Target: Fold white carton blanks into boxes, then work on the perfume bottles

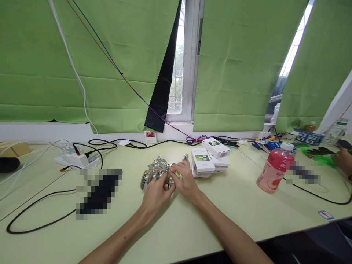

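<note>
Several shiny silver metal pieces (154,175) with round bodies and brass-coloured parts stand close together on the table in front of me. My left hand (156,192) is at the near right side of this group, its fingers bent and closed. Opposite it, my right hand (187,179) reaches in from the right with thumb and fingers pinched together. The fingertips of both hands meet around a shiny metal piece (170,180), which they largely hide. Just behind my right hand stands a small metal cylinder (186,157).
White boxes (202,165) with a green picture are stacked right of my hands. Farther right stands a pink drink bottle (275,168). A dark blurred object (100,192) lies left with a black cable. Another person's hand (342,161) shows at the right edge. A power strip (77,160) lies back left.
</note>
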Demonstrator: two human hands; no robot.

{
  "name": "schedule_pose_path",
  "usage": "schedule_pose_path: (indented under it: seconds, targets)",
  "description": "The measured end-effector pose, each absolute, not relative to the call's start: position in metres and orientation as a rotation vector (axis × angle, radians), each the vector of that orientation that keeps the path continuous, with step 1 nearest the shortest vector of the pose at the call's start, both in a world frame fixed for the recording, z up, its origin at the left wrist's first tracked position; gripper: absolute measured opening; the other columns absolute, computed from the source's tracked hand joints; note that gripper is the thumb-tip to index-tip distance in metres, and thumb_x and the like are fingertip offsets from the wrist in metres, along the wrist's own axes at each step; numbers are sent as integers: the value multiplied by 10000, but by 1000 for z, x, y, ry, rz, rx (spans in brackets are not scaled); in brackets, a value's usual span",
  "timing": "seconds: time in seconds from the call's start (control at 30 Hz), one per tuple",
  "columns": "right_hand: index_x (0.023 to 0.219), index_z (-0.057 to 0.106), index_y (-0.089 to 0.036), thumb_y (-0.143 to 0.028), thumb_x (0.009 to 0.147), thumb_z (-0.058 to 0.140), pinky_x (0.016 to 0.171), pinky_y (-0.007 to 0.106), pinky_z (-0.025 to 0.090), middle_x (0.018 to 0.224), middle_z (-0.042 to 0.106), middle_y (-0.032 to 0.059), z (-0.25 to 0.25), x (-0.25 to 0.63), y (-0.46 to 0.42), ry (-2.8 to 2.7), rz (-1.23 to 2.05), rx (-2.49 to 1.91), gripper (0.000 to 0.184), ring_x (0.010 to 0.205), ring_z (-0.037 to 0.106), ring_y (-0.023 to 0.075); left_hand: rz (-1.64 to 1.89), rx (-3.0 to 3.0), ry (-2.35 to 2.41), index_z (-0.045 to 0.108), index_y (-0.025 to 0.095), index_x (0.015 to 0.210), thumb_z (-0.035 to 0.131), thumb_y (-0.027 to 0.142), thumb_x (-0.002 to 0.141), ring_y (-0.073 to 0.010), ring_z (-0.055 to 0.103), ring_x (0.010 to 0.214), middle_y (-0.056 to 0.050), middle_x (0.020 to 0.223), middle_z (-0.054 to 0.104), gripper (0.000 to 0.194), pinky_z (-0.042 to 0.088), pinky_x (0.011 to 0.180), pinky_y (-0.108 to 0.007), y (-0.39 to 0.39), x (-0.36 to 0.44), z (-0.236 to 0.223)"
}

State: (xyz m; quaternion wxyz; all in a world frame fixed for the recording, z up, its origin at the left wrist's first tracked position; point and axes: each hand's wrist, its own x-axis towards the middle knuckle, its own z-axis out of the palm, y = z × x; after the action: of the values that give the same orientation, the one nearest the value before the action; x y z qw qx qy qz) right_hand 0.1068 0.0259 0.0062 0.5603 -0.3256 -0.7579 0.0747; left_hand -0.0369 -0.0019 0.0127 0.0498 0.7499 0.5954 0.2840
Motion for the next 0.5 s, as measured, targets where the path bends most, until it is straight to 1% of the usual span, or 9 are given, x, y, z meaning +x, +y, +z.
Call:
schedule_pose_path:
  seconds: [0.5]
  targets:
    - [830, 614, -216, -114, 935, 537, 821, 367, 478, 888, 662, 47, 7, 108, 25, -1848, 128, -790, 165, 911, 513, 226, 846, 2277, 1821, 446, 222, 715, 523, 383, 839, -137, 451, 519, 35, 570, 531, 217, 267, 538, -258, -1, -38, 11]
